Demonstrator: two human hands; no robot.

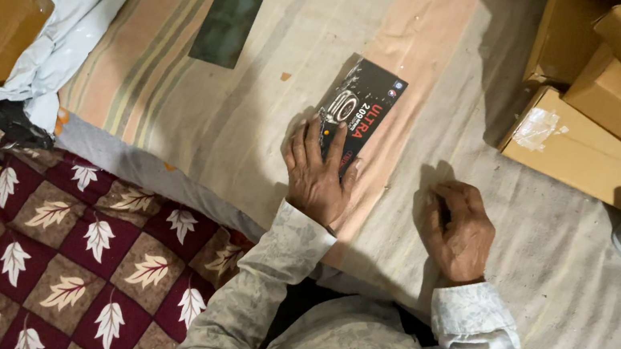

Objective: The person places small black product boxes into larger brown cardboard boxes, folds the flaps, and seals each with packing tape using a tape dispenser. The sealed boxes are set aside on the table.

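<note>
The left hand point(317, 175) lay flat with its fingers on the near end of a small black printed box point(358, 108) on the striped cloth point(252, 126). The right hand point(457, 227) rested curled on the cloth nearby. Brown cardboard cartons point(589, 153) stood to the right.

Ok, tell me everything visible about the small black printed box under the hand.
The small black rectangular printed box looks like glossy cardboard, with red and white print and a round picture on its face. It lies flat and closed on the striped cloth, turned at a slant. The left hand rests its fingertips on the near end, covering that part. The right hand rests beside it, not touching.
</note>
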